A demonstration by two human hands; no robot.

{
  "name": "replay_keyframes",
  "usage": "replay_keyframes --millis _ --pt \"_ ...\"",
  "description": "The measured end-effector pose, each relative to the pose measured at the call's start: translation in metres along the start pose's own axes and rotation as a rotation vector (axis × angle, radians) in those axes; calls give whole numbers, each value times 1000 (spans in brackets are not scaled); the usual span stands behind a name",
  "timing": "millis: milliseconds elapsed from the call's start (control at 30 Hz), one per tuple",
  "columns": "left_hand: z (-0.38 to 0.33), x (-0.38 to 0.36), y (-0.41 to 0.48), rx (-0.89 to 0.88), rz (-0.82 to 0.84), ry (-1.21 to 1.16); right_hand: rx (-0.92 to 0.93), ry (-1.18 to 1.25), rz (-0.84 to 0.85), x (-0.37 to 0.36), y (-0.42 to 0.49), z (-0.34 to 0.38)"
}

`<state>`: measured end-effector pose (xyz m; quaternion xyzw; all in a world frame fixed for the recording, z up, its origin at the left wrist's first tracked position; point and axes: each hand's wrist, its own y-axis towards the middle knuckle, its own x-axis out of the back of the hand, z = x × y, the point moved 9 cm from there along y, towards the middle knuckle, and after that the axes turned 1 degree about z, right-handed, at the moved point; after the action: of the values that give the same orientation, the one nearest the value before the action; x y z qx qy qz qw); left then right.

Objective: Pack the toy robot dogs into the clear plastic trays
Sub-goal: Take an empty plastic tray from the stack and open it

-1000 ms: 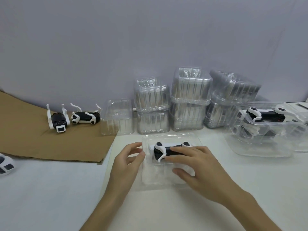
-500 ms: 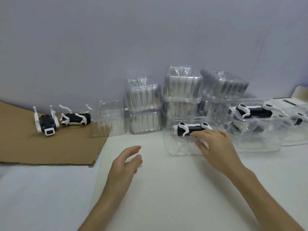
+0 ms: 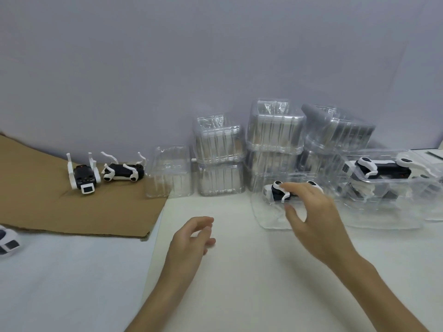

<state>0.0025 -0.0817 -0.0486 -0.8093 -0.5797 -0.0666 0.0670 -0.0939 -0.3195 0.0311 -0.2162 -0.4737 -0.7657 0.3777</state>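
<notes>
A white table [image 3: 239,283] carried a cardboard sheet [image 3: 48,212] at left and stacks of empty clear trays [image 3: 275,130] along the wall. At far right a packed tray [image 3: 383,212] held one dog [image 3: 381,168]. Beside it, a clear tray [image 3: 268,216] contained a toy robot dog [image 3: 278,194]. The right hand [image 3: 314,216] curved over that tray, blurred; whether it gripped could not be told. The left hand [image 3: 189,243] hovered loose and holding nothing. Two loose dogs [image 3: 82,176] [image 3: 124,172] lay on the cardboard.
</notes>
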Motion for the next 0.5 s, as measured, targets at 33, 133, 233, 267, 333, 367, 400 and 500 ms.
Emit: replay_keyframes --millis 33,133,233,267,333,367,400,500 --pt "-1 -1 1 -18 11 21 41 67 35 -9 -2 15" --pt "-8 0 -1 -108 21 135 130 94 251 -57 -9 52" --pt "-11 13 3 -205 -56 570 215 -14 386 -105 -12 67" --pt "-12 19 4 -215 -89 717 218 -44 409 -117 -11 67" --pt "-11 28 8 -208 -125 819 198 -63 441 -136 -8 64" --pt "-11 31 10 -206 -136 832 200 -86 455 -144 -7 63" --pt "-10 33 11 -206 -147 846 206 -121 459 -150 -4 63" --pt "-9 40 14 -202 -194 884 127 -61 426 -157 26 71"
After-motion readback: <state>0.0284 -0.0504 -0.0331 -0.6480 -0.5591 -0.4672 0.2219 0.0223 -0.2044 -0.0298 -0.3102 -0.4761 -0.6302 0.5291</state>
